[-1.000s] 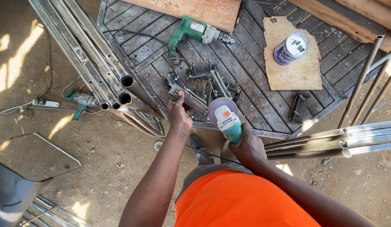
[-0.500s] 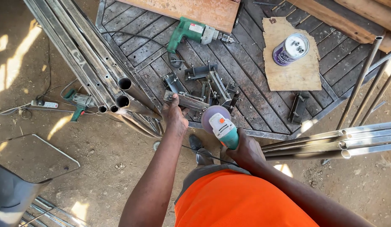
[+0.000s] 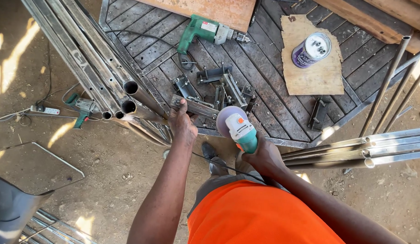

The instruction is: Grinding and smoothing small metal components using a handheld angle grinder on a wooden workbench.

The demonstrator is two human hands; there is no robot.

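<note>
Hands on bracket, grinder

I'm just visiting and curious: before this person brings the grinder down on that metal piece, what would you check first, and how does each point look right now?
1. Right hand has a firm grip on the green angle grinder: ok.
2. Left hand steadies the metal bracket at the edge of the wooden platform: ok.
3. Left fingers away from the grinding disc: not ok, they lie close beside it.
4. Gloves on the hands: not ok, both are bare.
5. Black power cord away from the disc: ok, it trails back past the shoe.
6. Disc spinning or stopped: cannot tell.
</note>
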